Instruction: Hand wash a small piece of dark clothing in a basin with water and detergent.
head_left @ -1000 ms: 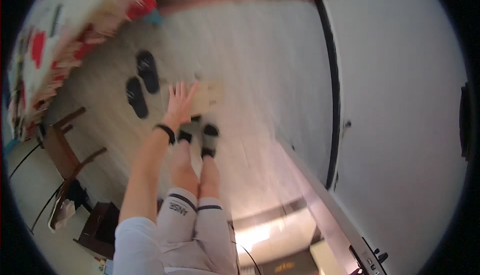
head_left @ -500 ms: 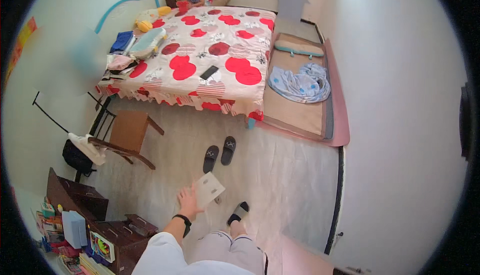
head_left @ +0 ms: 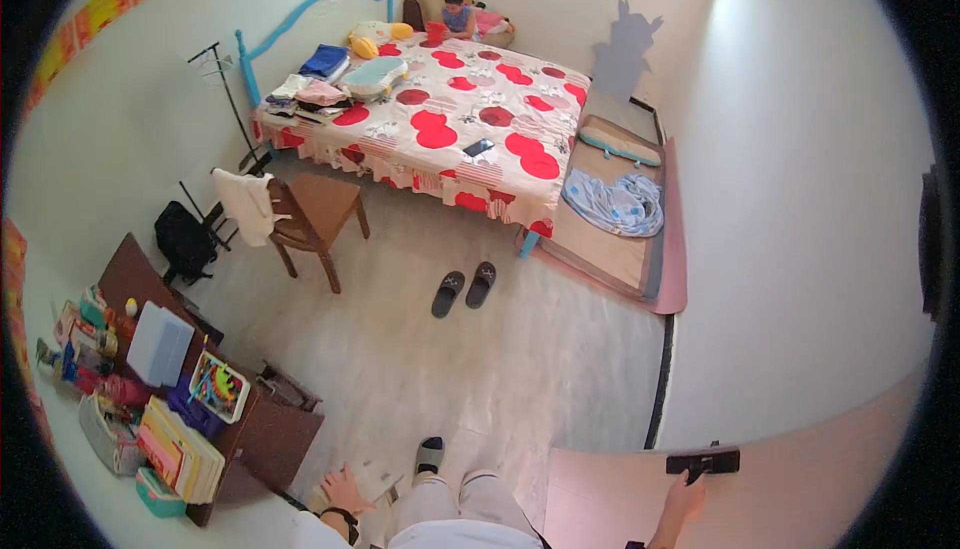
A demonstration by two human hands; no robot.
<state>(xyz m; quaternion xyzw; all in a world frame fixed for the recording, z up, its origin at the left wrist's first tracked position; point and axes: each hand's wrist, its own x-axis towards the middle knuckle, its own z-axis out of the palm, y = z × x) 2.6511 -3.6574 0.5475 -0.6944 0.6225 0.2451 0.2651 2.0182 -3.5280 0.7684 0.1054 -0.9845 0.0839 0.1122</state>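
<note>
My left hand (head_left: 347, 491) is low in the view, left of my legs, with a black band on its wrist. Its fingers are spread along the edge of a flat whitish panel (head_left: 378, 481), which looks blurred and is partly hidden. My right hand (head_left: 684, 497) grips a black door handle (head_left: 703, 462) on a pale pink door (head_left: 605, 484) at the lower right. A grey slipper (head_left: 430, 456) is on one of my feet between the hands.
A dark desk (head_left: 275, 444) with books and boxes stands at left, near a wooden chair (head_left: 315, 214). A pair of dark slippers (head_left: 463, 289) lies mid-floor. Beyond are a bed (head_left: 420, 162), a floor mattress (head_left: 600, 259) and a person (head_left: 459, 19) at the bed's far side.
My left hand and the whitish panel have come back toward my body. My right hand, the door and its handle have come into view. The whole view has shifted.
</note>
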